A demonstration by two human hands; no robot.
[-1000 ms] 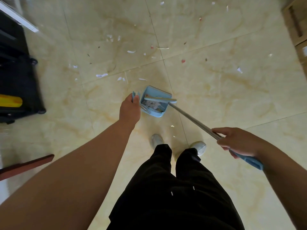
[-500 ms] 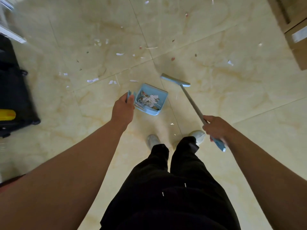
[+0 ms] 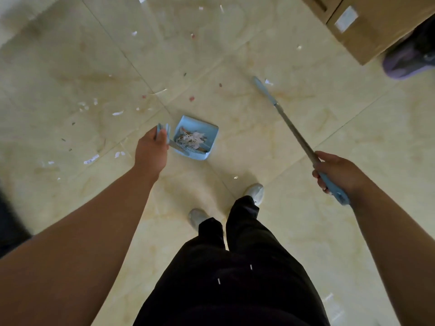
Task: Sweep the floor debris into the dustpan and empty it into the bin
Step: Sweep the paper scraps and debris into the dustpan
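- Floor (image 3: 294, 142) of glossy cream tiles with dark grout lines carries everything and fills the view.
- Black trousers (image 3: 235, 267) of the person stand at the floor's near edge, with pale shoes (image 3: 255, 192) below them.
- Cardboard box (image 3: 376, 24) sits in the floor's far right corner, with a purple shoe (image 3: 404, 60) just beside it.
- Broom (image 3: 296, 132) slants across the right side. Its blue head is down by a white scrap, well apart from the dustpan.
- Right hand (image 3: 336, 171) is wrapped tightly round the broom's blue grip end.
- Left hand (image 3: 150, 154) has its fingers curled round the top of the dustpan's upright handle.
- Dustpan (image 3: 207, 130), light blue, is mid-floor, just beyond the shoes. Whether it touches the tiles I cannot tell.
- Swept debris (image 3: 193, 137), white and brownish bits, is piled inside the dustpan.
- Loose scraps (image 3: 117, 112) are scattered over the far left tiles.
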